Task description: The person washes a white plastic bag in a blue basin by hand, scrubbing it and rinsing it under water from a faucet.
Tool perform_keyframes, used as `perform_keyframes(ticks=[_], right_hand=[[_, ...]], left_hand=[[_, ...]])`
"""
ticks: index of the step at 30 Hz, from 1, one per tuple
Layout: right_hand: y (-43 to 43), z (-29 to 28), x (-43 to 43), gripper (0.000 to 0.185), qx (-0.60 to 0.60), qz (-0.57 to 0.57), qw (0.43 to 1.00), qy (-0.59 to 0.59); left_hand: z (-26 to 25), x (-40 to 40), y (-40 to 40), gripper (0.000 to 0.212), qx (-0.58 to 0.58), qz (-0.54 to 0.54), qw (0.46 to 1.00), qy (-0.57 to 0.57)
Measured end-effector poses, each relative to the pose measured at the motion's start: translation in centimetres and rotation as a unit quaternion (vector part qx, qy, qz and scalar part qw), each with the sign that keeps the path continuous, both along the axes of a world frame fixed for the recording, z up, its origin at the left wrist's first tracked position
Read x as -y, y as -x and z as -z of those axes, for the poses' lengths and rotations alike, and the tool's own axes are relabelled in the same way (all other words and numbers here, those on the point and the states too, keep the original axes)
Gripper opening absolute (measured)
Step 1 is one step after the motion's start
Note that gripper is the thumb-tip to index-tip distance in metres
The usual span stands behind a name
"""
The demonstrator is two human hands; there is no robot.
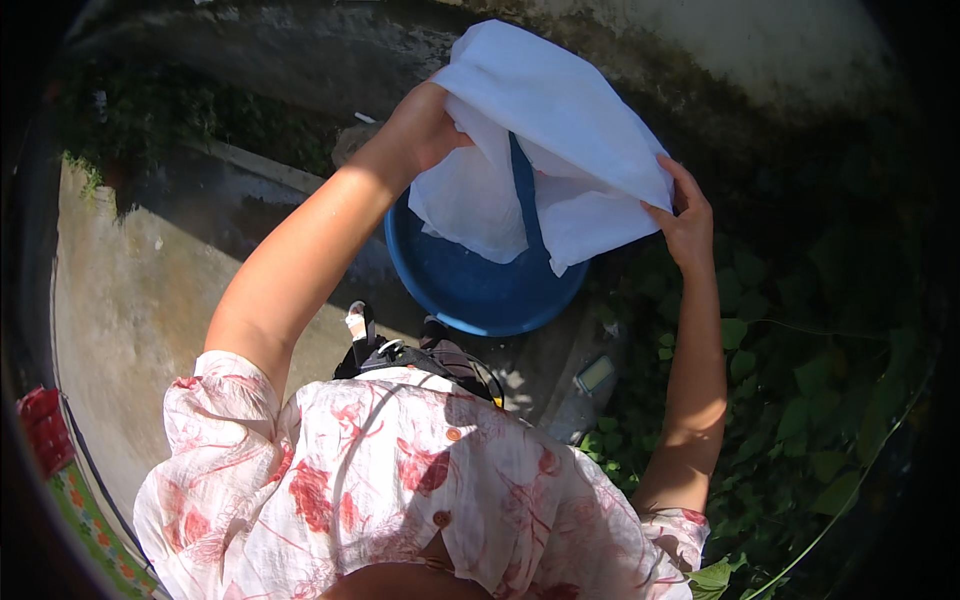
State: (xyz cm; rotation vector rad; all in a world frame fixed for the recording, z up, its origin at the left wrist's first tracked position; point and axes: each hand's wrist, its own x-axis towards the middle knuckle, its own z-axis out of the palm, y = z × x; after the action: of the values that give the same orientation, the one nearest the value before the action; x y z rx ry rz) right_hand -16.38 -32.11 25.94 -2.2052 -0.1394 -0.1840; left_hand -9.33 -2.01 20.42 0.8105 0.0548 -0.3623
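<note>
Both of my hands hold up a white cloth [555,105], which hangs in folds over a round blue plastic basin [487,307]. My left hand [431,127] grips the cloth's upper left side, its fingers partly hidden behind the fabric. At the cloth's right corner, my right hand [684,214] pinches the edge between thumb and fingers. Through a gap between the folds the blue basin shows. The cloth covers the far part of the basin, and the near part of its inside is visible.
Concrete ground [150,285] lies to the left, with a stained wall [787,52] beyond the basin. Leafy plants [787,405] grow on the right. A small rectangular object [595,375] lies right of my feet. Red cloth [45,427] and green patterned fabric [97,525] are at the left edge.
</note>
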Motion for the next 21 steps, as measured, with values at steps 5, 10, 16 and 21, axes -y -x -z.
perform_keyframes(ticks=[5, 10, 16, 21], right_hand=[[-0.2, 6.2, 1.0, 0.063, -0.05, 0.002, 0.998, -0.044], [0.5, 8.9, -0.6, 0.075, -0.114, -0.008, 0.992, -0.048], [1.9, 11.0, -3.2, 0.085, -0.092, -0.043, 0.992, -0.07], [3.5, 17.8, -1.5, 0.048, -0.125, 0.046, 0.984, -0.119]], left_hand=[[-1.3, 0.8, 0.8, 0.037, 0.026, 0.015, 0.999, -0.017], [-2.6, 0.5, 1.3, 0.035, 0.086, 0.01, 0.994, -0.074], [-4.4, -0.6, 1.5, 0.033, 0.165, -0.039, 0.983, -0.072], [-4.4, -3.1, -0.3, 0.038, 0.162, -0.032, 0.986, 0.019]])
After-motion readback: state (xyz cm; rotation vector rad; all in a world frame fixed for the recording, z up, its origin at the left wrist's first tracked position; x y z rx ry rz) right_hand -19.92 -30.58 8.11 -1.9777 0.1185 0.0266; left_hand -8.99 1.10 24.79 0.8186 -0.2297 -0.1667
